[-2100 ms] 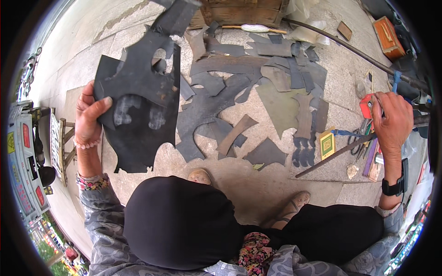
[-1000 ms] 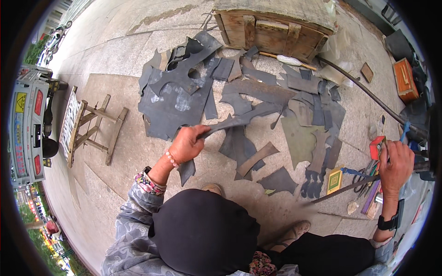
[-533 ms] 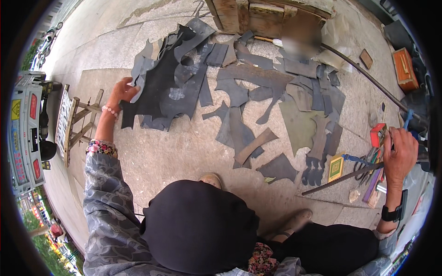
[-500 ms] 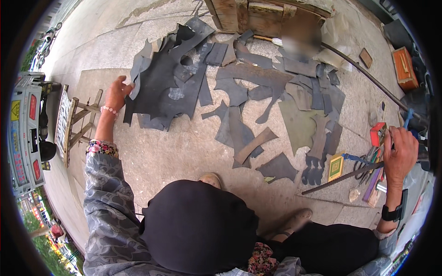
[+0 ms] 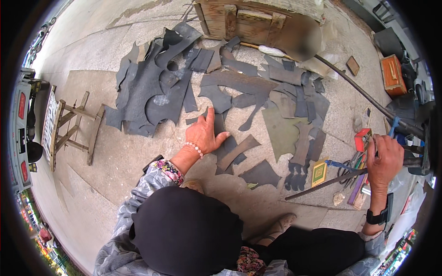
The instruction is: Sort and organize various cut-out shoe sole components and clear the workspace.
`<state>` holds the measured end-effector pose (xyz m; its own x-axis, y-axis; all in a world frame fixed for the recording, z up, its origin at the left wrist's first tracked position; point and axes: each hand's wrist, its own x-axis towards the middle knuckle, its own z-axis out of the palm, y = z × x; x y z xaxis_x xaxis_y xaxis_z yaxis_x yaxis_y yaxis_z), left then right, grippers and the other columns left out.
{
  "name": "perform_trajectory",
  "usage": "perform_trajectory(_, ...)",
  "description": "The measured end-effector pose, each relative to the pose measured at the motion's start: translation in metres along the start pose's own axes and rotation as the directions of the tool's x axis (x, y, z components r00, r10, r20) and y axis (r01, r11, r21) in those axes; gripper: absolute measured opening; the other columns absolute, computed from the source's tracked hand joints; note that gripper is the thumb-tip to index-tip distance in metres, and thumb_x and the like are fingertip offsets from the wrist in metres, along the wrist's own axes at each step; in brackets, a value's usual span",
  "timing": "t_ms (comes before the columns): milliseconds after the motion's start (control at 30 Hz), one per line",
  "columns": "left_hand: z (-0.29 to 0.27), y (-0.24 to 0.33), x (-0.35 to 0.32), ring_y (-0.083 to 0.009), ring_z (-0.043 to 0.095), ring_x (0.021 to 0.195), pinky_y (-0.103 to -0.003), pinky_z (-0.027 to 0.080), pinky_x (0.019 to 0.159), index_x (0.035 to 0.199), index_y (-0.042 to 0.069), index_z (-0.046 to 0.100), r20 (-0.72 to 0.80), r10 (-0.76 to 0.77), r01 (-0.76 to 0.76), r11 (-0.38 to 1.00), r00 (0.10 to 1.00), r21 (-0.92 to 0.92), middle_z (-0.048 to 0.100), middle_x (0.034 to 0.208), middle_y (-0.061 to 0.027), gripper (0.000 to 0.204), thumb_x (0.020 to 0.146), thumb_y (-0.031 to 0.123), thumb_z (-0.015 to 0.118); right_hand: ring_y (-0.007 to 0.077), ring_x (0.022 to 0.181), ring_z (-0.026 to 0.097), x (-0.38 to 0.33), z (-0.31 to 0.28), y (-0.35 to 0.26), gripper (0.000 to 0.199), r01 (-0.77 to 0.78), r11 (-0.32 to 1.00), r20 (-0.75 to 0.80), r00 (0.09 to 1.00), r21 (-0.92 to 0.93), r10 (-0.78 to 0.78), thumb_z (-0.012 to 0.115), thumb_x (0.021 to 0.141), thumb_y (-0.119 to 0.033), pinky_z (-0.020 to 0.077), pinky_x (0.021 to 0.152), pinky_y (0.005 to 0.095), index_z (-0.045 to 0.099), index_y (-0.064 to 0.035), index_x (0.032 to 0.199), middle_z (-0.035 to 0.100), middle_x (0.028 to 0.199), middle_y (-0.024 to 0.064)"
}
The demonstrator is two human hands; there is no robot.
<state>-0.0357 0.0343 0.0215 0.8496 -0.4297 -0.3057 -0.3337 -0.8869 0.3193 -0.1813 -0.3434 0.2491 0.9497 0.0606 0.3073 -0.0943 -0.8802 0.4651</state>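
Observation:
My left hand (image 5: 202, 136), with a pink bead bracelet at its wrist, reaches over the middle of the dark sheet scraps. Its index finger and thumb stretch apart and nothing shows in it. Beneath and beside it lie a narrow dark strip (image 5: 225, 148) and a brownish curved strip (image 5: 239, 152). At the right my right hand (image 5: 386, 160) is curled closed on something dark that its fingers mostly hide. Close by it are a red box (image 5: 363, 139), scissors (image 5: 345, 169) and a long dark bar (image 5: 327, 184). Large cut-out dark sheets (image 5: 138, 99) lie at the left.
A wooden crate (image 5: 216, 23) stands at the back, with a long dark pole (image 5: 354, 85) slanting right of it. A folding wooden stool (image 5: 69, 129) stands left. A yellow packet (image 5: 319, 173) and an orange-brown box (image 5: 392, 76) lie right. Rounded black cloth (image 5: 186, 230) fills the near middle.
My left hand has left the edge of the large dark sheets and moved right to the middle scraps. A grey piece it touched now lies with the sheets. My right hand stays by the tools.

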Motion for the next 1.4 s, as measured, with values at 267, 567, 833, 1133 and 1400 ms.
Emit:
perform_trajectory(267, 0.032, 0.013, 0.009, -0.0384, 0.062, 0.091, -0.043, 0.052, 0.073, 0.143, 0.003, 0.025, -0.215, -0.097, 0.073, 0.991, 0.972, -0.115, 0.056, 0.110, -0.0230, 0.100, 0.066, 0.034, 0.080, 0.0218, 0.074, 0.056, 0.005, -0.001, -0.004, 0.017, -0.029, 0.999, -0.023, 0.999, 0.028, 0.029, 0.073, 0.070, -0.012, 0.0410, 0.070, 0.0352, 0.065, -0.0085, 0.085, 0.060, 0.078, 0.0025)
perform_trajectory(567, 0.034, 0.027, -0.001, -0.0395, 0.054, 0.111, -0.041, 0.047, 0.089, 0.137, 0.002, 0.035, -0.199, -0.115, 0.040, 0.937, 0.973, -0.347, 0.052, 0.122, -0.0273, 0.085, 0.066, 0.015, 0.079, 0.0219, 0.074, 0.055, 0.004, -0.007, 0.001, 0.013, -0.064, 0.997, -0.007, 0.998, 0.040, 0.065, 0.072, 0.069, -0.014, 0.0401, 0.071, 0.0359, 0.063, -0.0097, 0.078, 0.057, 0.074, 0.0026)
perform_trajectory(833, 0.049, 0.012, 0.003, -0.0355, 0.051, 0.119, -0.036, 0.041, 0.102, 0.138, -0.002, 0.034, -0.209, -0.037, -0.091, 0.816, 0.977, -0.570, 0.049, 0.131, -0.0228, 0.085, 0.065, 0.004, 0.077, 0.0220, 0.073, 0.055, -0.001, -0.005, 0.000, 0.011, -0.062, 0.995, 0.012, 0.998, 0.080, 0.061, 0.071, 0.070, -0.014, 0.0405, 0.071, 0.0362, 0.062, -0.0100, 0.076, 0.055, 0.072, 0.0029)
perform_trajectory(1133, -0.082, -0.020, 0.004, -0.0139, 0.052, 0.107, -0.026, 0.043, 0.094, 0.135, 0.003, 0.045, -0.085, 0.062, -0.103, 0.432, 0.994, -0.896, 0.054, 0.122, -0.0048, 0.068, 0.071, -0.005, 0.066, 0.0215, 0.073, 0.056, 0.000, 0.001, 0.003, 0.011, -0.025, 0.998, -0.066, 0.997, 0.059, 0.028, 0.071, 0.072, -0.014, 0.0409, 0.070, 0.0346, 0.064, -0.0100, 0.080, 0.055, 0.072, 0.0024)
perform_trajectory(1400, -0.165, -0.081, 0.011, -0.0126, 0.052, 0.110, -0.025, 0.042, 0.096, 0.140, 0.005, 0.041, -0.144, 0.040, -0.144, 0.529, 0.989, -0.836, 0.051, 0.129, -0.0049, 0.068, 0.075, -0.005, 0.061, 0.0202, 0.075, 0.057, -0.004, 0.002, 0.002, 0.011, -0.026, 0.998, -0.047, 0.998, 0.063, 0.029, 0.072, 0.072, -0.014, 0.0417, 0.072, 0.0341, 0.065, -0.0109, 0.080, 0.058, 0.074, 0.0016)
